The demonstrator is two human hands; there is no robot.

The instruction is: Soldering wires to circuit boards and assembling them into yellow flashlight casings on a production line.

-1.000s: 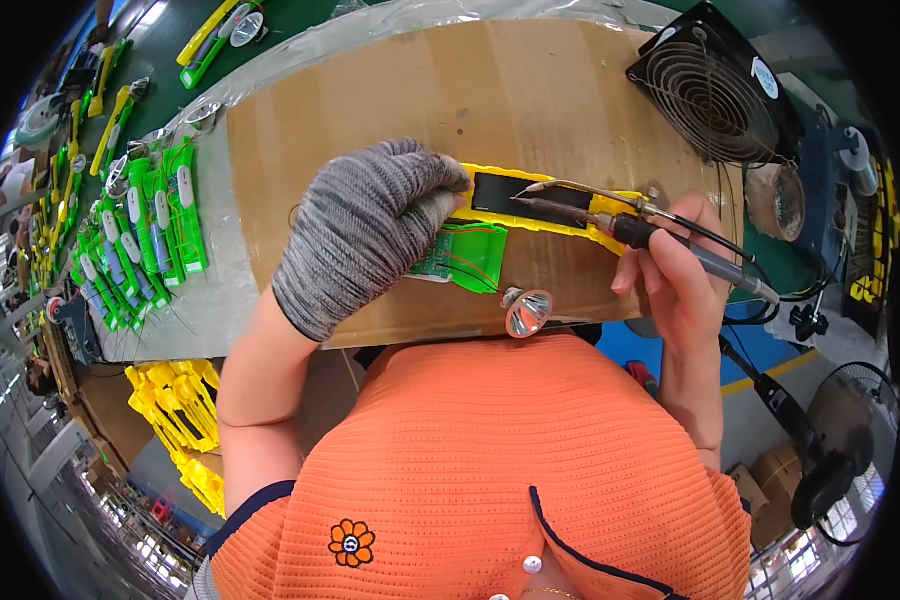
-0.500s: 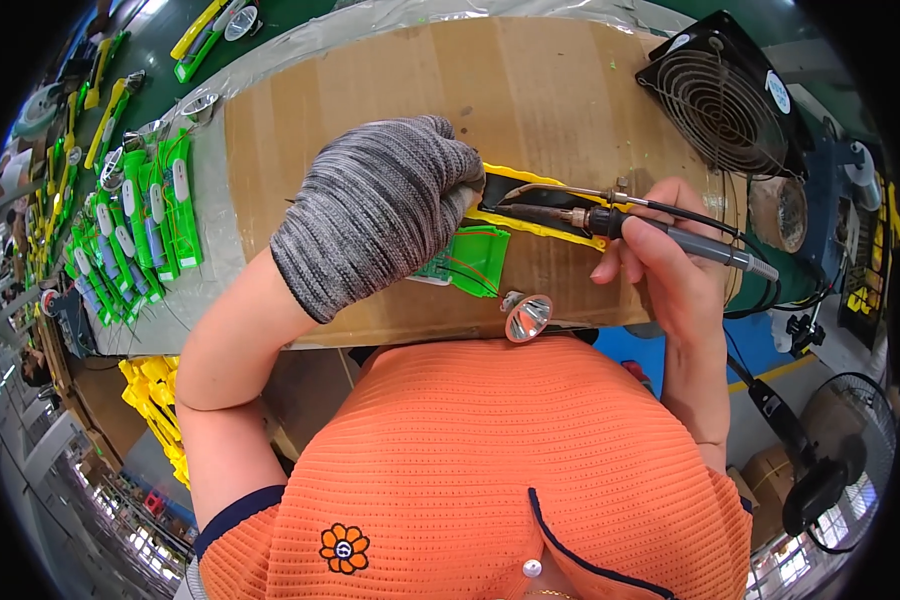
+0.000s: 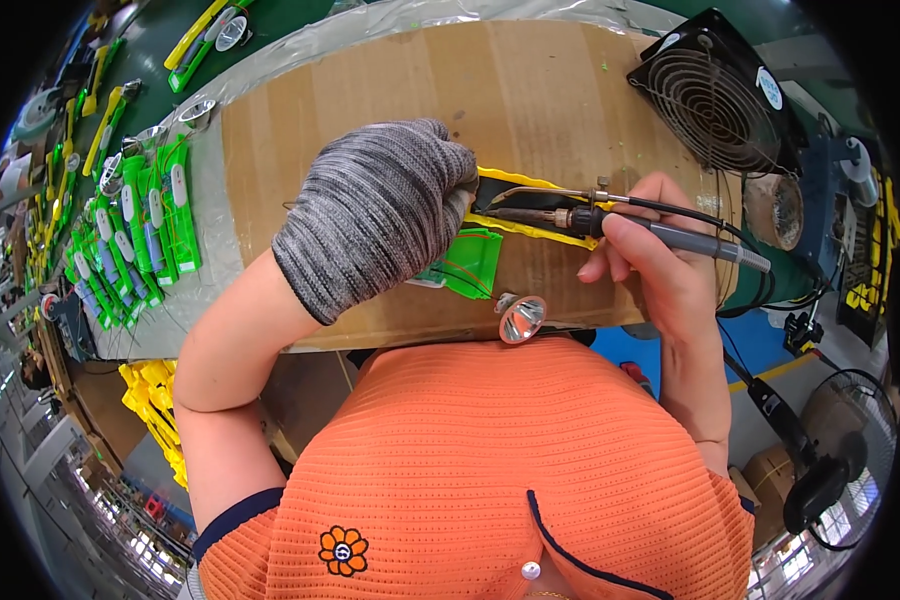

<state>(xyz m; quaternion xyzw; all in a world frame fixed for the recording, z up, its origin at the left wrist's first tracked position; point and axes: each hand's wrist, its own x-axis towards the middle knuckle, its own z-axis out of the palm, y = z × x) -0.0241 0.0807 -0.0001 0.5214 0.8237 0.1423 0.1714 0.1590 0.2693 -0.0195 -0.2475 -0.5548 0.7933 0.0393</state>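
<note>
My left hand, in a grey striped knit glove, is closed at the left end of a yellow flashlight-like housing with a dark inside. Its fingertips are hidden behind the glove's back. My bare right hand grips a soldering iron with a thin curved metal feed tube fixed along it. The iron's tip points left into the housing, close to my left fingers; the contact point is hidden. Below the housing lies a green shell with red and black wires, and beside it a round silver reflector.
Cardboard covers the bench. A black fan with a wire guard stands at the back right. Several green shells with wires lie at the left, and yellow parts are piled below the bench edge. The iron's cable trails right.
The iron, the housing and both hands have shifted very slightly left in the picture. The grips stay the same.
</note>
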